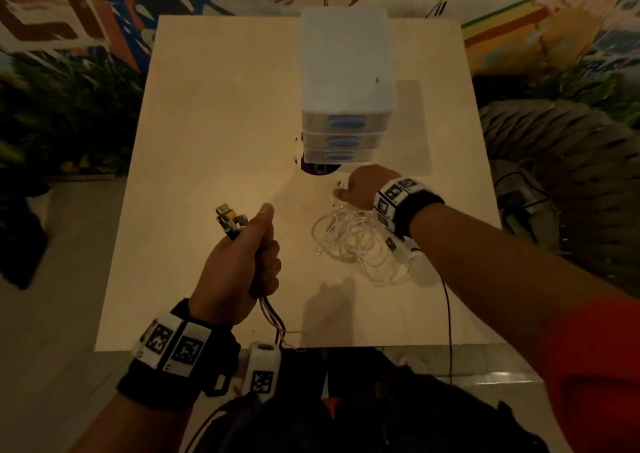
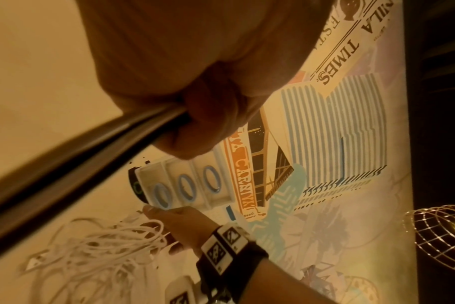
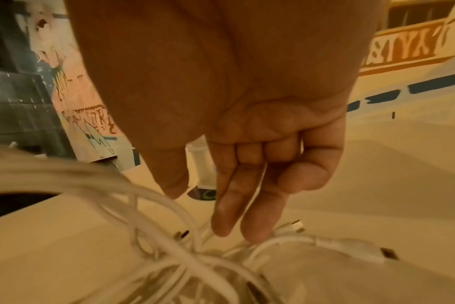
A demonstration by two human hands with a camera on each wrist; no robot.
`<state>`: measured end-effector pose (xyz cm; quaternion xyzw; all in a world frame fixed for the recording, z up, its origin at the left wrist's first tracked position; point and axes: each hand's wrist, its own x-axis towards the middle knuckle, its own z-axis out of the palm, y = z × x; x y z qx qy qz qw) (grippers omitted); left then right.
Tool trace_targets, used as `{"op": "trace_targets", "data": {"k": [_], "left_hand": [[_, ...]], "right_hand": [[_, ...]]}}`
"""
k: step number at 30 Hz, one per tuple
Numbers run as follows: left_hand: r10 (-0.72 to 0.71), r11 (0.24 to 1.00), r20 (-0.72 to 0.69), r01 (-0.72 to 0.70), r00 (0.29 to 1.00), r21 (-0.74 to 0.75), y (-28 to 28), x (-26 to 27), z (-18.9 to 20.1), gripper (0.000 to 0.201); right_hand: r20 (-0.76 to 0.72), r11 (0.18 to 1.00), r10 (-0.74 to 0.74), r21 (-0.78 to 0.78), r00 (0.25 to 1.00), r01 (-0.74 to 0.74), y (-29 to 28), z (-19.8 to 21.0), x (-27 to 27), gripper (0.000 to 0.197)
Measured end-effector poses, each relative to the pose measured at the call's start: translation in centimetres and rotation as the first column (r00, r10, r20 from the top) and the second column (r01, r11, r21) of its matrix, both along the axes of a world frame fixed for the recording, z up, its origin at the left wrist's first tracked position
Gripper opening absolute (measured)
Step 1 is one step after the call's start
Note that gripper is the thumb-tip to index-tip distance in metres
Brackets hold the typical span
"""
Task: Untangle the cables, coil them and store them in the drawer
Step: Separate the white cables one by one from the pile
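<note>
Left hand (image 1: pixel 239 265) grips dark cables (image 2: pixel 73 156) | mural reads "TIMES" (image 2: pixel 340 61)

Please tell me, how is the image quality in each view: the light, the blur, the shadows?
Head view: dim, warm light; the drawer unit casts a shadow rightward on the table. Left wrist view: the dark cables gripped by the left hand are blurred. Right wrist view: the nearest white cables are smeared.

You can read "TIMES" (image 2: pixel 338 63) on the painted wall newspaper at one o'clock in your left wrist view, with "NILA" (image 2: pixel 371 22) above it. The orange lettering at five o'clock from it stays illegible.
</note>
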<state>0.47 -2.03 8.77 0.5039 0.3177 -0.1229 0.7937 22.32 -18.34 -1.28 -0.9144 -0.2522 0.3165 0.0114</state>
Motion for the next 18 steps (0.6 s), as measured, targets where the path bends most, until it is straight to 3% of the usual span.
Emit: {"op": "trace_targets", "data": {"k": [5,12,15,18], "left_hand": [[-0.008,1.0,-0.047,0.007,0.999,-0.022,-0.1,-0.1,-1.5,0.049],[-0.066,0.998,-0.039,0.066,0.997,0.004,-0.3,0.2,-2.2,0.054],[-0.056,0.998,-0.034,0.057,0.998,0.009,-0.2,0.2,-2.3,0.053],[-0.036,0.999,-0.022,0.037,0.999,0.015,0.0,0.2,-2.2,0.049]], "right_hand": [[-0.034,0.995,-0.091,-0.034,0.995,0.089,2.1,-2.1,0.6,0.068],[-0.082,0.992,-0.125,-0.001,0.989,0.125,3.0,-2.3,0.6,0.033],[-0.164,0.959,-0.193,0.176,0.967,0.221,2.5,-1.3,0.8,0.028],[-0.287,0.821,-0.239,0.45,0.928,0.351,1.2,1.1,0.1,0.027]]}}
